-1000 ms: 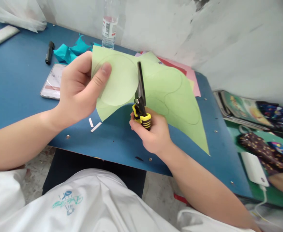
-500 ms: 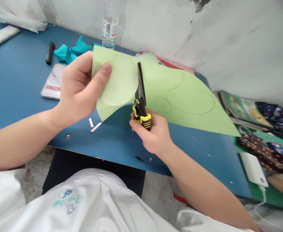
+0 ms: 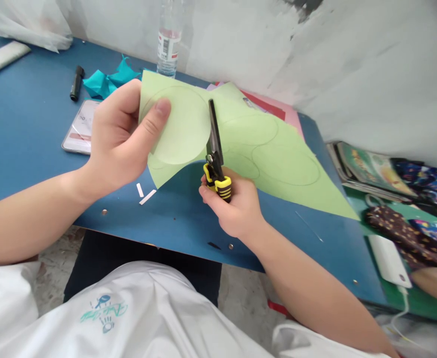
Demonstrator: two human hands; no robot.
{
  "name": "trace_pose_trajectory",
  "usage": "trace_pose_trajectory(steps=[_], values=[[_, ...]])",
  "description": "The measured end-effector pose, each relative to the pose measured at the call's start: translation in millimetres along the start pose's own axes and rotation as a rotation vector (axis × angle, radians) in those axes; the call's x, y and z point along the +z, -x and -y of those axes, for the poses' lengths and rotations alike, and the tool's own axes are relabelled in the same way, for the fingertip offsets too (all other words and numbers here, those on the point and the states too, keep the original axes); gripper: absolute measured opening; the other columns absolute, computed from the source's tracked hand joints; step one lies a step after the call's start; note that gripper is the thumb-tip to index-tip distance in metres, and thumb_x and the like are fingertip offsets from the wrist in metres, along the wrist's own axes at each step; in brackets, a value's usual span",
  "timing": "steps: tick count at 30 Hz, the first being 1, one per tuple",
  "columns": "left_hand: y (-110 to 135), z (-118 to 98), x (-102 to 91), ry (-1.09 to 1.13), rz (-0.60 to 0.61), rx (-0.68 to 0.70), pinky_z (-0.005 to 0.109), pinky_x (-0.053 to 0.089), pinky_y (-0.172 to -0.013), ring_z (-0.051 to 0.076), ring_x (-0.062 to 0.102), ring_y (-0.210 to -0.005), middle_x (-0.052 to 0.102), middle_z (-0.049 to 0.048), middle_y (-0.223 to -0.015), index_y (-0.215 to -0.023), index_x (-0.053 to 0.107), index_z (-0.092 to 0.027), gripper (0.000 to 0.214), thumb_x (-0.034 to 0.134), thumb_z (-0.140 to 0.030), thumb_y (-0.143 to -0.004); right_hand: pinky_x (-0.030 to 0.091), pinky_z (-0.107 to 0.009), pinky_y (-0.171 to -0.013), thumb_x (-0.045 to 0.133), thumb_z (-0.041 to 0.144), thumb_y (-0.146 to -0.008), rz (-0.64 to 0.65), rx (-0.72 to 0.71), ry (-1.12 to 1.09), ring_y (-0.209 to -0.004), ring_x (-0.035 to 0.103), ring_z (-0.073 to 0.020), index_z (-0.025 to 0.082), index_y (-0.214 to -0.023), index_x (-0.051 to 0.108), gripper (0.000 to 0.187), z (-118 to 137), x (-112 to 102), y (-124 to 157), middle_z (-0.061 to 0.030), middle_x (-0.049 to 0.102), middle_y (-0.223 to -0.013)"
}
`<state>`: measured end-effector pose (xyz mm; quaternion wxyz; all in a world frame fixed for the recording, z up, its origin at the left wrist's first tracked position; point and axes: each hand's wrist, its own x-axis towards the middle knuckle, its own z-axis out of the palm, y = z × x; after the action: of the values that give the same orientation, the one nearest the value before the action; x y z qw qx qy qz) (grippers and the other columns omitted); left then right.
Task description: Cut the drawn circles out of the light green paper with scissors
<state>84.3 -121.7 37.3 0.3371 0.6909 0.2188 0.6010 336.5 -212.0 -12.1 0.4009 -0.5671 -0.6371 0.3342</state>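
Observation:
Between thumb and fingers, my left hand pinches the left part of a light green sheet of paper, with a paler round piece of paper under the thumb. Pencilled ovals and circles mark the sheet. My right hand is closed on the black and yellow handles of a pair of scissors. Their dark blades point up and away from me, at the right edge of the round piece, and look nearly closed. The fingers behind the paper are hidden.
On the blue table lie a phone, a black marker, crumpled teal paper and white paper strips. A water bottle stands by the wall. Books, a white power bank and another person's arm are at right.
The right part of the green sheet has dipped and drawn in to the left, showing more of the red and pink paper behind. My hands keep almost the same pose.

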Motion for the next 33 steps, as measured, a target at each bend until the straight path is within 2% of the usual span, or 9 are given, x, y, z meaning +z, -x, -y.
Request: trace_pose_trajectory(steps=[8,13,16,17,18,20,23,28,33], values=[[-1,1,0.1,0.001,0.001,0.010,0.035,0.040,-0.076,0.016,0.040,-0.080,0.049,-0.0004,-0.086,-0.086,0.062,-0.022,0.069,0.096,-0.076,-0.112,0.053,-0.040,-0.073,0.080,0.048,-0.100,0.024,0.000,0.029,-0.067,0.063,-0.0216,0.029,-0.099,0.071,0.021,-2,-2,2,0.0007,0.072,-0.076],[3,-1,-1.2,-0.017,-0.014,0.000,0.035,0.042,-0.075,0.017,0.049,-0.082,0.054,0.0007,-0.088,-0.089,0.067,-0.022,0.067,0.095,-0.077,-0.114,0.052,-0.040,-0.073,0.079,0.047,-0.102,0.043,-0.008,0.024,-0.067,0.061,-0.0210,0.029,-0.099,0.070,0.021,-2,-2,2,0.0010,0.070,-0.076],[1,24,-2.8,-0.057,-0.028,0.023,0.032,0.050,-0.078,0.016,0.057,-0.085,0.056,0.0006,-0.091,-0.096,0.069,-0.021,0.061,0.092,-0.073,-0.121,0.050,-0.039,-0.072,0.078,0.048,-0.101,0.046,-0.008,0.022,-0.066,0.060,-0.0201,0.029,-0.098,0.069,0.021,-2,-2,2,0.0014,0.069,-0.075],[-1,38,-3.0,-0.058,-0.019,0.067,0.031,0.053,-0.082,0.015,0.062,-0.085,0.055,0.0001,-0.093,-0.099,0.070,-0.021,0.059,0.084,-0.071,-0.127,0.050,-0.039,-0.072,0.077,0.048,-0.101,0.045,-0.012,0.023,-0.066,0.060,-0.0199,0.029,-0.098,0.069,0.021,-2,-1,2,0.0016,0.069,-0.075],[-4,54,-2.9,-0.028,-0.056,0.176,0.030,0.056,-0.084,0.012,0.064,-0.080,0.049,-0.0013,-0.091,-0.098,0.067,-0.020,0.064,0.071,-0.074,-0.133,0.050,-0.039,-0.071,0.077,0.048,-0.101,0.041,-0.019,0.023,-0.065,0.059,-0.0196,0.029,-0.097,0.069,0.021,-2,-1,2,0.0018,0.069,-0.074],[-10,87,-2.1,0.034,-0.078,0.315,0.034,0.063,-0.089,0.010,0.066,-0.073,0.042,-0.0040,-0.087,-0.097,0.062,-0.021,0.068,0.068,-0.078,-0.132,0.049,-0.039,-0.070,0.076,0.049,-0.100,0.033,-0.031,0.019,-0.064,0.059,-0.0194,0.029,-0.096,0.068,0.022,-2,0,2,0.0020,0.068,-0.073],[-15,121,-0.6,0.100,-0.045,0.294,0.041,0.070,-0.088,0.010,0.071,-0.070,0.046,-0.0047,-0.088,-0.105,0.067,-0.021,0.070,0.061,-0.085,-0.131,0.050,-0.039,-0.070,0.077,0.050,-0.100,0.021,-0.027,-0.004,-0.065,0.061,-0.0202,0.028,-0.098,0.069,0.023,-3,1,2,0.0016,0.069,-0.074],[-14,130,-0.2,0.154,0.089,0.169,0.051,0.078,-0.088,0.027,0.091,-0.096,0.068,0.0011,-0.101,-0.133,0.084,-0.019,0.088,0.074,-0.105,-0.114,0.051,-0.039,-0.069,0.081,0.051,-0.098,-0.015,-0.018,-0.044,-0.065,0.060,-0.0203,0.028,-0.100,0.070,0.026,-6,1,0,0.0013,0.070,-0.073],[-8,125,-1.6,0.249,0.115,0.047,0.055,0.081,-0.091,0.032,0.094,-0.099,0.086,0.0080,-0.110,-0.130,0.088,-0.020,0.086,0.096,-0.101,-0.102,0.053,-0.040,-0.070,0.079,0.051,-0.099,-0.029,-0.023,-0.055,-0.066,0.061,-0.0211,0.028,-0.097,0.070,0.025,-7,2,-2,0.0009,0.070,-0.072]])
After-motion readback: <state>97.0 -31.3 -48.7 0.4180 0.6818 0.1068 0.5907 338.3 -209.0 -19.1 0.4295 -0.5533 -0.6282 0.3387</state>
